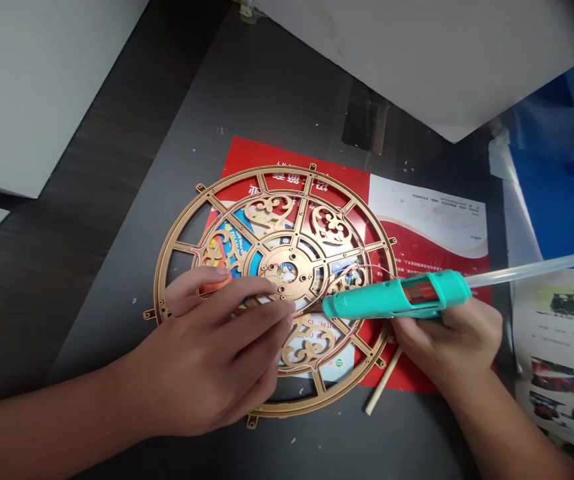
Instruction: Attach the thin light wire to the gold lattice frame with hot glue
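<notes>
**Glue gun (397, 297) held above a gold wheel frame (287, 169)**

The frame lies flat at centre view, on a red flyer (427, 263) spread over the dark counter (267, 100); the flyer probably shields the counter from drips. The two hands are apart. The left hand (207, 360) spreads across the frame near its hub, apparently pinning it steady. An orange piece (215, 283) sits beneath its fingers (261, 313), though whether they grip that piece cannot be told. The right hand (447, 340) wraps the gun's teal body, aiming the nozzle (329, 308) inward toward the hub, close to the left fingertips. A clear glue stick (531, 275) trails from the gun's rear. A wooden stick (383, 380) lies beneath the right hand, within easy reach.
</notes>
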`<action>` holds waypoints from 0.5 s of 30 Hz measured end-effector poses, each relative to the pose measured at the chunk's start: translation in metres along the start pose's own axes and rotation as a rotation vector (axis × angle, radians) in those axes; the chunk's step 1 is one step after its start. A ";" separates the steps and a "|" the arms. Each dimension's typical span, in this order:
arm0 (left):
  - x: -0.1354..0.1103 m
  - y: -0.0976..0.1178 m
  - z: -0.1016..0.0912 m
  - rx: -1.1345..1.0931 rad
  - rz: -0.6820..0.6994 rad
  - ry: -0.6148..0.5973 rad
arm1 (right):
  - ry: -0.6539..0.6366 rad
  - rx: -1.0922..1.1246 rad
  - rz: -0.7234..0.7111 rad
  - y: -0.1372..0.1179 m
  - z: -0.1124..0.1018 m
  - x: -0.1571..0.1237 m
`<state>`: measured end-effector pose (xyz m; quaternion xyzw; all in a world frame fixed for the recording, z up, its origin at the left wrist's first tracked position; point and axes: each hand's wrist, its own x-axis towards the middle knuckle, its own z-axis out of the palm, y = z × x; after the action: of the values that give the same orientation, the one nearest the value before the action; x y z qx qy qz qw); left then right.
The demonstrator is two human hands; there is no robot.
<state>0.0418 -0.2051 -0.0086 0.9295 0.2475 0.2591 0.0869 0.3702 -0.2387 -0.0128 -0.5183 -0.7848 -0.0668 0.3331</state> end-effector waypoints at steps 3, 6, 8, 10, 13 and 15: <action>-0.001 0.000 0.001 0.003 -0.005 0.008 | 0.010 -0.041 0.011 0.000 0.000 0.000; -0.001 0.000 0.003 -0.006 -0.016 0.011 | 0.016 -0.075 0.013 0.000 0.000 0.001; -0.001 0.000 0.004 -0.011 -0.018 0.005 | 0.030 -0.078 0.003 -0.001 0.000 0.002; -0.001 0.000 0.004 -0.012 -0.010 -0.003 | 0.058 -0.080 -0.003 0.000 0.000 0.004; -0.001 0.000 0.003 -0.014 -0.004 -0.004 | 0.080 -0.073 -0.009 0.001 0.000 0.004; -0.001 0.000 0.002 -0.011 -0.002 0.000 | 0.068 -0.063 -0.013 0.001 0.000 0.005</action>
<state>0.0417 -0.2058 -0.0109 0.9287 0.2471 0.2606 0.0921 0.3701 -0.2347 -0.0102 -0.5209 -0.7738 -0.1112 0.3429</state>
